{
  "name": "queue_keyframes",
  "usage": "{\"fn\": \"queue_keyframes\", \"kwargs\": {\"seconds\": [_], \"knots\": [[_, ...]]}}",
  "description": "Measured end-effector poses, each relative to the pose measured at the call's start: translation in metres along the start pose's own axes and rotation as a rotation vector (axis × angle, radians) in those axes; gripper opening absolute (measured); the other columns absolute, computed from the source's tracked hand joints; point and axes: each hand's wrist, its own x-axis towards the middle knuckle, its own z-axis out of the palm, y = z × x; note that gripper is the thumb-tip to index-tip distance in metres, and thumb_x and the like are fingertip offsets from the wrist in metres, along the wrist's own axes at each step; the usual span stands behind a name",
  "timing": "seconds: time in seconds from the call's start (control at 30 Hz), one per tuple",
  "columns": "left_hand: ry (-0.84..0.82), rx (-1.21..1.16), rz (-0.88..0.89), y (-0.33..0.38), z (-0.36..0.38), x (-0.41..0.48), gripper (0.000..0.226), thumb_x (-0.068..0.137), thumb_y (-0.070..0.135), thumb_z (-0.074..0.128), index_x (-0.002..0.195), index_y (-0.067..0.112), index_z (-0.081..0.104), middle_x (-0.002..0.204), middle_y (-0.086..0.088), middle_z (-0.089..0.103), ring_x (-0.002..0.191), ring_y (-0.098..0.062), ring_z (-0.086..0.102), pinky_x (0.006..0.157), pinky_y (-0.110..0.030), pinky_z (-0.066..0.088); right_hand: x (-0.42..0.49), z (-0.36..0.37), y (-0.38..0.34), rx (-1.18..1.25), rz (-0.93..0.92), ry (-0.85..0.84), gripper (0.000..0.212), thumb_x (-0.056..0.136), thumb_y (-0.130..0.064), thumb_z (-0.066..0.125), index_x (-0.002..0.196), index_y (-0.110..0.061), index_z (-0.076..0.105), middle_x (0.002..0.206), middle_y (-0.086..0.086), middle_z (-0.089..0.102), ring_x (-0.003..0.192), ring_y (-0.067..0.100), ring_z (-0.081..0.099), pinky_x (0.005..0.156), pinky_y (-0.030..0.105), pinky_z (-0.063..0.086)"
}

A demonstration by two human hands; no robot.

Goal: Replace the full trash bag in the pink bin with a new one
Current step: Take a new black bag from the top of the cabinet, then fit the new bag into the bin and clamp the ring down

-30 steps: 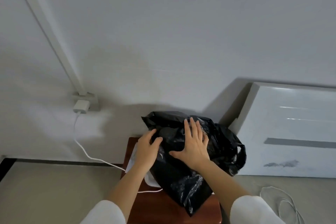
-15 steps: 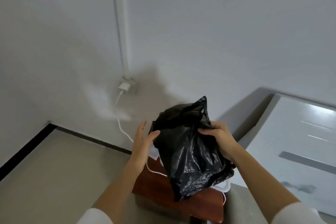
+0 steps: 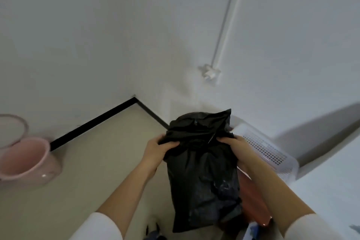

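Observation:
A crumpled black trash bag (image 3: pixel 202 177) hangs in the air in front of me, held near its top by both hands. My left hand (image 3: pixel 155 151) grips its upper left side and my right hand (image 3: pixel 236 147) grips its upper right side. The pink bin (image 3: pixel 25 163) stands on the floor at the far left against the wall, with no bag visible in it. A pink ring-shaped rim (image 3: pixel 13 128) leans just behind the bin.
A reddish-brown wooden stool (image 3: pixel 253 200) is partly hidden behind the bag, with a white perforated basket (image 3: pixel 268 152) on it. A wall socket with a plug (image 3: pixel 210 73) sits above. A white panel (image 3: pixel 331 181) leans at the right. The beige floor (image 3: pixel 97 152) meets a black skirting.
The bag has come up off the stool and both hands now grip its top. My view has swung left, bringing the room corner and the pink bin into sight.

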Motion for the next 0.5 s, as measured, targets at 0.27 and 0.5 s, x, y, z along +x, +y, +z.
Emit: {"fn": "queue_keyframes", "kwargs": {"seconds": [0.27,0.5], "knots": [[0.050,-0.100,-0.024,0.006,-0.112,-0.040,0.033,0.084,0.027,0.054,0.116,0.037,0.056,0.117,0.002,0.064,0.106,-0.024,0.060,0.090,-0.043,0.048,0.003,0.149,0.003,-0.331,-0.156,-0.075,0.034,0.082,-0.023,0.067,0.108,-0.007,0.052,0.095,0.008,0.062,0.083,0.022,0.060,0.071,0.035,0.049],[0.446,-0.228,0.048,0.000,-0.254,-0.043,0.053,0.086,0.008,0.057,0.131,0.032,0.044,0.114,-0.001,0.064,0.096,-0.019,0.065,0.063,-0.030,0.052,-0.003,0.320,0.006,-0.256,-0.147,-0.471,0.061,0.086,-0.038,0.065,0.136,-0.023,0.033,0.113,-0.005,0.056,0.099,0.010,0.059,0.081,0.029,0.051]]}}
